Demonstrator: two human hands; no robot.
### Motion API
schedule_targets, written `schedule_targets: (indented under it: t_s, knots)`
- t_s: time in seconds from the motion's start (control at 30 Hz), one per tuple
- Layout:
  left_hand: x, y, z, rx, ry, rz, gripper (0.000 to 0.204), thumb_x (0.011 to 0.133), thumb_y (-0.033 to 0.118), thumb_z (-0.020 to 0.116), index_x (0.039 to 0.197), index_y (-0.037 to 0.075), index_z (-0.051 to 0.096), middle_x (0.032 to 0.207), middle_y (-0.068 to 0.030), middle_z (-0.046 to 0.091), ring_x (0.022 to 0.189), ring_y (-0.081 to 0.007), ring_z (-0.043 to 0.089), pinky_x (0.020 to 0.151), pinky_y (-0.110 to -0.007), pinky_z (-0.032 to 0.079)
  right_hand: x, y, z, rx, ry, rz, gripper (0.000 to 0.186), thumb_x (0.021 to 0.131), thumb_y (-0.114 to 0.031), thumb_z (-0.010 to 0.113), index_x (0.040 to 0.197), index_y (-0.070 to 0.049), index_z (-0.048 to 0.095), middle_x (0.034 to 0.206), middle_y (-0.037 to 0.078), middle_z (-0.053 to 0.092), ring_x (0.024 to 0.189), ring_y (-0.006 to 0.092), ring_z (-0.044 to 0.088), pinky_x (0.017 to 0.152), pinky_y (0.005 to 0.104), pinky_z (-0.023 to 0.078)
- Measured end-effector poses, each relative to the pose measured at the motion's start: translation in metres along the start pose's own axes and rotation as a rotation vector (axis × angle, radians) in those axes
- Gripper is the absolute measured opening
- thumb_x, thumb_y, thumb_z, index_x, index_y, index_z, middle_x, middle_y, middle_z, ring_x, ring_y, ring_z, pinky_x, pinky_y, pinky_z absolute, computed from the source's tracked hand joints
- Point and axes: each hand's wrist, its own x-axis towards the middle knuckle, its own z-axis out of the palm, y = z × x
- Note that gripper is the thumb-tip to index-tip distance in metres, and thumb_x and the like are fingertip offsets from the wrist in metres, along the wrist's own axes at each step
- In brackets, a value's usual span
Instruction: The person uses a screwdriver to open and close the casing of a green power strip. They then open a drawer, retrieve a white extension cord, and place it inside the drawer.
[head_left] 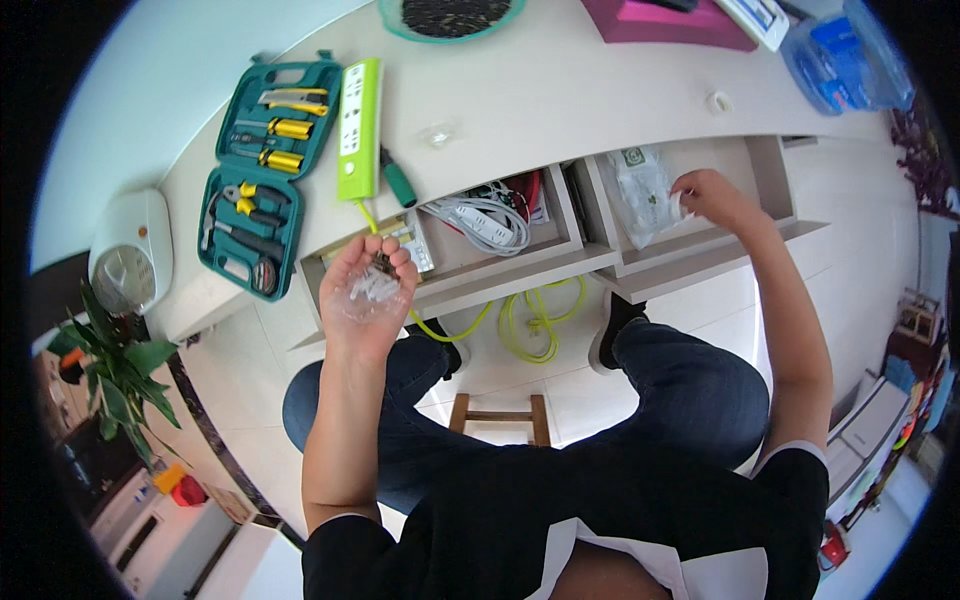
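Note:
My left hand (362, 290) is turned palm up, its fingers curled around a small clear plastic packet (372, 288). Small white pieces show through the plastic, and some darker bits lie near the fingertips, too small to name. Over the open right drawer (722, 160), the fingers of my right hand (712, 197) are pinched at the edge of a clear plastic bag (645, 195). That bag lies along the drawer's left side; its contents are hard to make out. The left hand is held in front of the left drawer (545, 250), which stands pulled out too.
A lime-green power strip (359, 130) lies on the desk beside a green-handled screwdriver (398, 180) and an open tool case (262, 180). Coiled grey cable (490, 225) fills the left drawer. At the right stands a blue water jug (845, 60); a yellow-green cord (535, 320) loops below.

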Motion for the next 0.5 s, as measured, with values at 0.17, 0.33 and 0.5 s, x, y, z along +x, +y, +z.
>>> schedule_targets:
  t_s: [0.17,0.33,0.5]
  knots:
    - [-0.008,0.011,0.009,-0.018,0.077,0.078,0.018,0.086,0.014,0.049,0.087,-0.003,0.056,0.085,-0.0132,0.057,0.084,-0.0242,0.054,0.076,-0.032,0.046,-0.008,-0.112,0.012,0.261,-0.207,-0.133,0.022,0.077,-0.001,0.045,0.093,-0.001,0.060,0.068,0.007,0.057,0.060,0.0126,0.055,0.058,0.0257,0.046]
    - [0.004,-0.001,-0.025,0.002,0.104,-0.038,0.019,0.084,0.015,0.051,0.086,-0.003,0.056,0.087,-0.0141,0.059,0.084,-0.0258,0.056,0.076,-0.034,0.047,0.068,-0.121,0.103,0.335,-0.214,-0.133,0.018,0.078,-0.004,0.050,0.092,0.000,0.060,0.070,0.011,0.062,0.060,0.0188,0.061,0.056,0.0286,0.051]
    - [0.021,-0.032,-0.047,0.252,0.179,-0.170,0.035,0.089,0.029,0.040,0.086,-0.001,0.057,0.085,-0.0130,0.059,0.078,-0.0242,0.055,0.072,-0.034,0.046,0.164,-0.070,0.210,0.410,0.230,0.121,0.032,0.072,-0.014,0.062,0.101,0.001,0.059,0.091,0.020,0.063,0.085,0.0311,0.062,0.074,0.0367,0.050]
